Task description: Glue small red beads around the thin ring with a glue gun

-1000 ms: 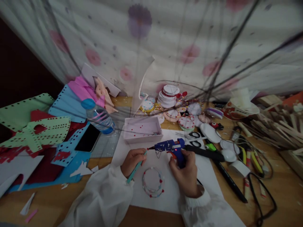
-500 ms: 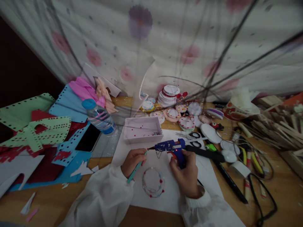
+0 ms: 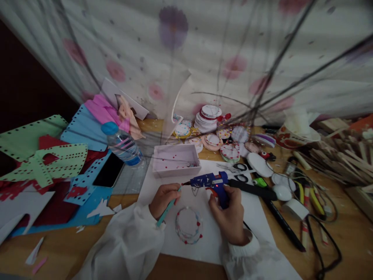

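Note:
My right hand [image 3: 229,216] is wrapped round the handle of a blue hot glue gun [image 3: 210,180], which has a small red light lit. Its nozzle points left and meets the upper end of a thin teal stick [image 3: 169,210]. My left hand [image 3: 164,198] pinches that stick, which slants down toward the sleeve. A tiny red bit seems to sit at the stick's tip, too small to make out. Below, on white paper [image 3: 210,249], lies a round white disc [image 3: 188,225] edged with bluish trim and red dots.
A shallow pale box [image 3: 176,161] with small red bits stands behind my hands. Decorated discs [image 3: 214,142] are piled further back. Scissors [image 3: 240,173], a black marker [image 3: 284,225] and cables lie right. A water bottle [image 3: 124,146], phone [image 3: 109,171] and coloured sheets [image 3: 46,163] are left.

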The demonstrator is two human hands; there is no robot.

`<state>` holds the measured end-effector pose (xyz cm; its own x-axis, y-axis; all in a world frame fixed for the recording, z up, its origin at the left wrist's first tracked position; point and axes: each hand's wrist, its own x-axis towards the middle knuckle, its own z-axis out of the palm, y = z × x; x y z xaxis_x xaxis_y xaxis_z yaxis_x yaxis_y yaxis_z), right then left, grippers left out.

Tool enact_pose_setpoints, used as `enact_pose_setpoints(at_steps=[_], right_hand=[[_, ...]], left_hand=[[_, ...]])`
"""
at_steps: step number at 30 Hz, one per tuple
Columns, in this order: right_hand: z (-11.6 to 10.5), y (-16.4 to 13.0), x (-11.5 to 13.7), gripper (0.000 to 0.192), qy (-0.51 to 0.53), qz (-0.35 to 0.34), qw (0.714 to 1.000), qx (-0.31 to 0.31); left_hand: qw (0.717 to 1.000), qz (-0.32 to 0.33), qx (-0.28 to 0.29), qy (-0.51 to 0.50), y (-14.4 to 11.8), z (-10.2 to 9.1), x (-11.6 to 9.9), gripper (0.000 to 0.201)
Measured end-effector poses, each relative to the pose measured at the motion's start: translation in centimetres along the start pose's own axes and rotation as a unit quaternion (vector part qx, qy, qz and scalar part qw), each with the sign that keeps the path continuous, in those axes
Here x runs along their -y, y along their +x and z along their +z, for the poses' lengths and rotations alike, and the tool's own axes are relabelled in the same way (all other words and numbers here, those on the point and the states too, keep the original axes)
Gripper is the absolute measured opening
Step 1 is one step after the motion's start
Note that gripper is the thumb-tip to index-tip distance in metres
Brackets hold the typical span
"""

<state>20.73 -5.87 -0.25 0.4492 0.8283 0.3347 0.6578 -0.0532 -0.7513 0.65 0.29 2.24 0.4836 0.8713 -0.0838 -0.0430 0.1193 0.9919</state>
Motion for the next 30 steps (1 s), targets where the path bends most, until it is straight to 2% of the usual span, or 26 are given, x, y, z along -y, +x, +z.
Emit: enact_pose_setpoints(at_steps=[8,12,17,19,21,23,27,30], right_hand=[[-0.2,0.1,0.1,0.034,-0.024,-0.022,0.999,-0.003],[-0.3,0.0,0.2,0.036,-0.046,-0.011,0.999,-0.001],[-0.4,0.7,0.8,0.042,-0.122,0.065,0.99,0.015],[-0.5,1.1,1.0,0.043,-0.161,0.104,0.98,0.052],[-0.4,1.4,0.8,0.044,-0.186,0.112,0.972,0.091],[-0.2,1.6,0.2,0.045,-0.189,0.069,0.974,0.101],[0.5,1.7,-1.2,0.043,-0.167,-0.087,0.981,0.046],[0.4,1.6,-1.1,0.037,-0.109,-0.125,0.986,0.011]], left_hand=[[1.0,0.001,0.005,-0.006,0.1,-0.1,0.3,0.029],[1.0,0.009,0.004,-0.009,0.1,-0.1,0.4,0.029],[1.0,0.001,-0.003,-0.01,-0.1,0.0,0.2,0.029],[1.0,-0.002,-0.006,-0.009,-0.1,0.1,0.1,0.029],[1.0,-0.006,-0.014,-0.014,-0.1,0.3,0.0,0.029],[0.999,-0.011,-0.031,-0.027,-0.1,0.5,-0.1,0.03],[0.998,-0.017,-0.044,-0.038,-0.2,0.6,0.0,0.03],[0.998,-0.011,-0.042,-0.044,-0.2,0.5,0.3,0.03]])
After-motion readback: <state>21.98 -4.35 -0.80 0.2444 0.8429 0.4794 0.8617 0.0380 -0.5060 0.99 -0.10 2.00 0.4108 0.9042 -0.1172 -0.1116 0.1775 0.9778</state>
